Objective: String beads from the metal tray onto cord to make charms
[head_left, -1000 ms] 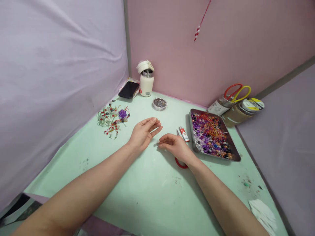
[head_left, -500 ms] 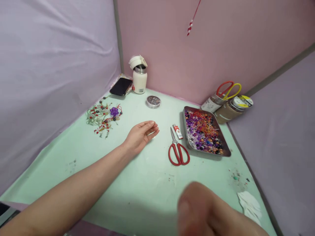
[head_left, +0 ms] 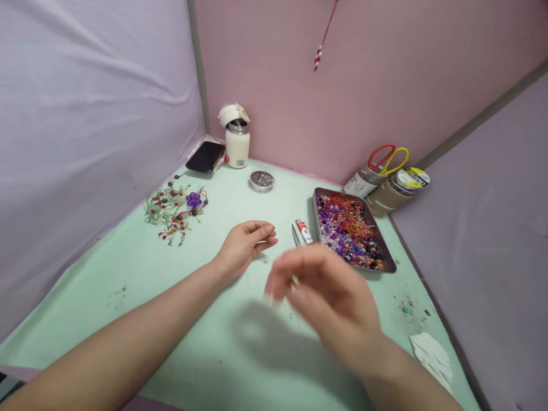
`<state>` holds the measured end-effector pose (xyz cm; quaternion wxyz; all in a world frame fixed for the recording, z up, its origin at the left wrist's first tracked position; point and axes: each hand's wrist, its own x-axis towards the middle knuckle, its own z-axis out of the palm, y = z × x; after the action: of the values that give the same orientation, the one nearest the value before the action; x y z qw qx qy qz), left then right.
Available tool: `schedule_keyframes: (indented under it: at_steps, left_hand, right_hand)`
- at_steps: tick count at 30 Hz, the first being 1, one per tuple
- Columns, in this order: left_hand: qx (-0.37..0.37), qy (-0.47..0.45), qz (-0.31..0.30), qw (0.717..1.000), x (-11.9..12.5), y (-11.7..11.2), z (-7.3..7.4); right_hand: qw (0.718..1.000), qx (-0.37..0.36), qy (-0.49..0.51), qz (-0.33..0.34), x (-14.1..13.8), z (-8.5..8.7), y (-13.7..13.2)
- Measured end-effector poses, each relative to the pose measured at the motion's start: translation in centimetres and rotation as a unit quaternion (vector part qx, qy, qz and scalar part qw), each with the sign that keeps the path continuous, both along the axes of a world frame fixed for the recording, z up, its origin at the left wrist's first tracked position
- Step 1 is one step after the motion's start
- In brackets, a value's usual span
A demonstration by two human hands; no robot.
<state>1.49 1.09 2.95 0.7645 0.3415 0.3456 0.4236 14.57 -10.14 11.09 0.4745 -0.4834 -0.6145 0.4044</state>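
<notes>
My left hand (head_left: 246, 245) rests over the pale green table, thumb and fingertips pinched together. Whatever may be in that pinch is too small to make out. A tiny clear bit (head_left: 264, 259) shows just below its fingers. My right hand (head_left: 325, 297) hovers above the table to the right, curled and smeared by motion, so its grip cannot be read. It covers most of the scissors (head_left: 295, 234), leaving the blade tip in sight. A small red and white tube (head_left: 304, 231) lies beside the blade.
A metal tray (head_left: 315, 211) of beads and cords stands right, before two jars (head_left: 391, 197). Strung beads (head_left: 171, 211) lie left. Behind are a phone (head_left: 206, 156), a white bottle (head_left: 237, 148) and a round spool (head_left: 262, 181). White tissue (head_left: 432, 359) lies front right.
My right hand has moved forward and left from the near edge, now covering the scissors' handles. My left hand keeps its pinch nearly in place. The view has shifted slightly.
</notes>
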Motion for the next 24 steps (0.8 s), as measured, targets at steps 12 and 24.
schedule_keyframes:
  at_steps: [12, 24]
  left_hand:
    - [0.111, 0.116, -0.040, 0.986, 0.6, -1.1, 0.9]
    - [0.070, 0.090, -0.055, 0.992, 0.5, -1.0, 0.9]
  right_hand:
    - [0.987, -0.031, -0.141, -0.069, 2.6, -4.4, 6.7]
    - [0.988, -0.050, 0.003, -0.147, 2.1, -4.6, 7.2]
